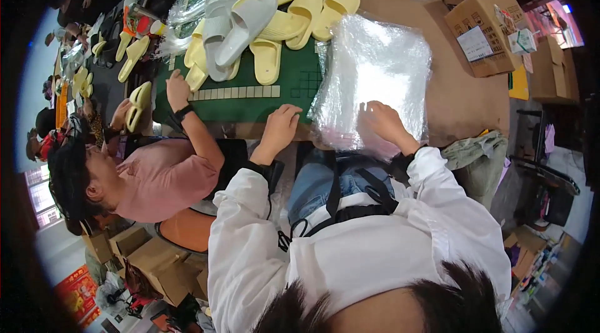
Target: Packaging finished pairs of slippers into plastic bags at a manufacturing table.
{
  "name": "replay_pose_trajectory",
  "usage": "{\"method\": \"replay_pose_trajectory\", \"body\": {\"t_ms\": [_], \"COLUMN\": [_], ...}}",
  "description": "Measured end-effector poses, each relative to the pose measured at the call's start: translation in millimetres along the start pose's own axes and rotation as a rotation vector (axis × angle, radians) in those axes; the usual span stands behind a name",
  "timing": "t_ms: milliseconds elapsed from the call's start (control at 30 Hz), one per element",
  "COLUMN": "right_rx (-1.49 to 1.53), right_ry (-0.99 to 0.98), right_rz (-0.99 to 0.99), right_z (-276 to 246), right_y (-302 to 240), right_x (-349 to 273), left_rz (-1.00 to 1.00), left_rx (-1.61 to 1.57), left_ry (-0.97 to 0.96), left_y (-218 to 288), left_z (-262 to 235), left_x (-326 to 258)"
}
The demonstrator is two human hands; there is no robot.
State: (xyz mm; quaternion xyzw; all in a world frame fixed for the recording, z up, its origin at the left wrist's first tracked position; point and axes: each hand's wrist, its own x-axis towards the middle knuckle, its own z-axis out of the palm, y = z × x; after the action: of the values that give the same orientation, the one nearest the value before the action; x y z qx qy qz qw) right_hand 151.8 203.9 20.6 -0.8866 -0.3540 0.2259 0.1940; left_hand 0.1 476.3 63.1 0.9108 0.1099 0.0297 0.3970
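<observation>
Left fingers (pixel 290 112), loosely curled and empty, hang beside the table (pixel 234 110)'s near edge; right fingers (pixel 375 109), slightly parted, lie over clear plastic bags (pixel 381 52). Beyond the left fingers, yellow slippers (pixel 267 61) and grey slippers (pixel 250 30) are heaped.

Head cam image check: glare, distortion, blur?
Head view: white glare washes out much of the clear plastic bags by the right hand; head view: window at left looks blown out; head view: fisheye bends the scene toward a dark rim; head view: slippers read clearly, small clutter at far left looks soft.
</observation>
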Motion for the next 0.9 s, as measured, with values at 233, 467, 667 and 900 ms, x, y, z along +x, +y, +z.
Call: {"method": "replay_pose_trajectory", "body": {"t_ms": [233, 467, 667, 900], "right_rx": [-0.059, -0.040, 0.080, 0.156], "right_ry": [0.052, 0.062, 0.188, 0.022], "right_rz": [-0.022, -0.049, -0.221, -0.292], "right_z": [-0.7, -3.4, -16.6, 3.1], "right_y": [-11.0, -54.9, -133.4, -161.0], "right_x": [13.0, 50.5, 105.3, 119.6], "left_rz": [-0.076, -0.070, -0.177, -0.299], "left_rx": [-0.071, -0.011, 0.010, 0.017], "left_ry": [-0.032, 0.076, 0.126, 0.582], "left_y": [-33.9, -76.0, -99.5, -139.1], "left_z": [-6.9, -22.4, -29.2, -57.3], "left_x": [12.9, 22.8, 9.7, 43.3]}}
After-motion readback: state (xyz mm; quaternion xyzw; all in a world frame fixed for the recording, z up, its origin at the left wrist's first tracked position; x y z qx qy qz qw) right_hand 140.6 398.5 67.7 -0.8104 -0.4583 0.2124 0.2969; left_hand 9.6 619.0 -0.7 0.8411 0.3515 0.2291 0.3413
